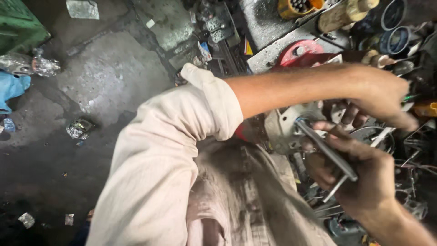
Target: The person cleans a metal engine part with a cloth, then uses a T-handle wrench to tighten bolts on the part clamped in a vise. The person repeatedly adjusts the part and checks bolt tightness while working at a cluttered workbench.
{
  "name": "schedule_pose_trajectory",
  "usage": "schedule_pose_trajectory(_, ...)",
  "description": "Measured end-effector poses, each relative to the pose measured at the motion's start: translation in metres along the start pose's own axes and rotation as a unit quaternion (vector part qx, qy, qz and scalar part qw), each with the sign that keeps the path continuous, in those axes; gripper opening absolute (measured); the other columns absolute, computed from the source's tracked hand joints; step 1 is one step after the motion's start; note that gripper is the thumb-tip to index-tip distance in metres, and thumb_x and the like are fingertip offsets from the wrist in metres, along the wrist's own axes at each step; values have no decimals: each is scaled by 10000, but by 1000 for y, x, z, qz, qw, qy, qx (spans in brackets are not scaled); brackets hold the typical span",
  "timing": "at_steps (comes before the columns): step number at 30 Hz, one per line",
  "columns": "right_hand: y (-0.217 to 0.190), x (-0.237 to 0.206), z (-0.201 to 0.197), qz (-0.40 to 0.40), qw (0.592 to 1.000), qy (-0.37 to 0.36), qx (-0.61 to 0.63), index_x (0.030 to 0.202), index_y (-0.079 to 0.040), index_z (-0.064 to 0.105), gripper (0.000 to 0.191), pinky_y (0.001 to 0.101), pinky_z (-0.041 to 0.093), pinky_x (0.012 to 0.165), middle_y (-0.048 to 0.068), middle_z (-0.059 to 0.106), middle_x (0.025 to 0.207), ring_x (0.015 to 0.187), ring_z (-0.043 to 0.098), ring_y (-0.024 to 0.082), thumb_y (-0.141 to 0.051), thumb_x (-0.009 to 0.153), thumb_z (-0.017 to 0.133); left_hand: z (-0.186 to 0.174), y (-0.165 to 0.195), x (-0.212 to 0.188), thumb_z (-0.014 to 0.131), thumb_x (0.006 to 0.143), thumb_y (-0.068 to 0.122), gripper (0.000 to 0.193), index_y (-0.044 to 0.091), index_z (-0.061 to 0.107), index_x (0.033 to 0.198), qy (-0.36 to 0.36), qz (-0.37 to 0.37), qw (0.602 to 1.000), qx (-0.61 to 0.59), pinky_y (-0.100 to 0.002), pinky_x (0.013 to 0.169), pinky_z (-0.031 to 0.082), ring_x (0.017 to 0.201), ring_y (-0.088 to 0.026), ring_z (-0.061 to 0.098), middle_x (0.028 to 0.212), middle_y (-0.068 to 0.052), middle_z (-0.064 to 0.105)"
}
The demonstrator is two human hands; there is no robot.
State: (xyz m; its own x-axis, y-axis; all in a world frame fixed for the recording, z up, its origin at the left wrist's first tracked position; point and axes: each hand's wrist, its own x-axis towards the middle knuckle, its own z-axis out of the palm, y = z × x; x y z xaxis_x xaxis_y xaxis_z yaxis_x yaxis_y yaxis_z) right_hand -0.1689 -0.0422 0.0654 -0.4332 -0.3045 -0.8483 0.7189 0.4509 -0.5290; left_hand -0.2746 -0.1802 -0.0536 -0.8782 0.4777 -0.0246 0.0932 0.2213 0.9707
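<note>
My right hand [359, 175] grips a metal rod [325, 150] against the housing [284, 127]; my left hand [380, 93] curls over the housing, grip unclear.

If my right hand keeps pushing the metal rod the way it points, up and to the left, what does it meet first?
Probably the grey metal flange plate: the right hand holds the metal rod with its tip already at or against that plate, which the left hand reaches over. Depth is hard to judge.
</note>
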Motion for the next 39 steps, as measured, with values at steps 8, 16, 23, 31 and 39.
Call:
schedule_pose_trajectory(8,-18,-30,-22,-374,908,90,-167,1377,-103,531,525,466,403,1142,137,597,1327,1275,533,296,-133,878,693,4,56,-128,438,915,782,838,53,650,560,164,-59,971,163,-440,417,541,453,-228,675,500,-92,617)
schedule_pose_trajectory(16,-45,-25,18,-447,242,-115,-854,1098,-139,655,705,483,513,1011,179,599,1308,1122,637,316,-416,459,766,106,88,-241,547,972,434,536,23,676,653,99,-31,993,48,-494,630,514,602,-378,654,628,-190,653)
schedule_pose_trajectory(23,-46,3,47,-86,323,-138,-932,1438,-47,475,680,354,595,483,271,462,1438,642,760,240,-407,899,681,138,35,-264,747,902,429,387,88,655,1062,393,108,910,71,-432,833,506,919,-300,658,983,-91,680)
schedule_pose_trajectory(31,-30,12,17,-92,628,-86,-768,1351,-65,535,630,321,539,510,159,564,1225,661,661,206,-398,833,670,81,-8,-177,740,798,725,828,156,558,1372,491,271,814,153,-407,858,519,1068,-273,644,1195,-108,657)
schedule_pose_trajectory(39,4,3,9,-22,999,-17,27,1230,-37,536,402,295,434,496,154,576,1036,601,517,180,-352,979,533,20,7,-2,612,903,689,532,189,765,1001,34,64,990,121,-358,731,612,809,-169,758,908,-21,770)
